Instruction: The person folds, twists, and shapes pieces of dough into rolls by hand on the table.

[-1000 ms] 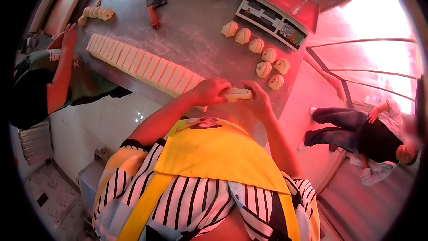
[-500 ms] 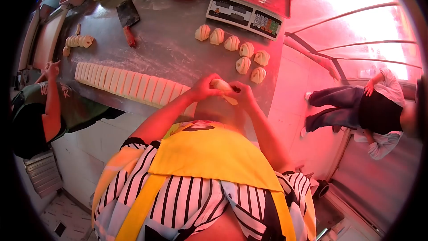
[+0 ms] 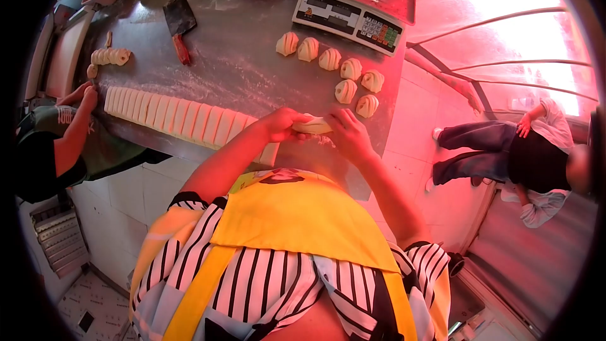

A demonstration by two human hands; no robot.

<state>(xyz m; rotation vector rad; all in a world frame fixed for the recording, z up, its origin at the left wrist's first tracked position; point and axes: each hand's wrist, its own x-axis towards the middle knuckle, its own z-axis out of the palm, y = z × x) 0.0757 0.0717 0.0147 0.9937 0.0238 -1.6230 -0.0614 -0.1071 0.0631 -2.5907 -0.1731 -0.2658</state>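
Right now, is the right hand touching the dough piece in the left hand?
Touching. The head view shows the right hand with its fingers on one end of the dough piece, the left hand holding the other.

I look through one head-worn camera, facing forward and steeply down, fairly near the left hand point(image 3: 279, 125) and right hand point(image 3: 350, 134). Their grip sits near mid-frame; the wide, dark-rimmed view reaches from the yellow apron point(image 3: 303, 218), nearer than the grip, to the scale point(image 3: 346, 15) beyond it.
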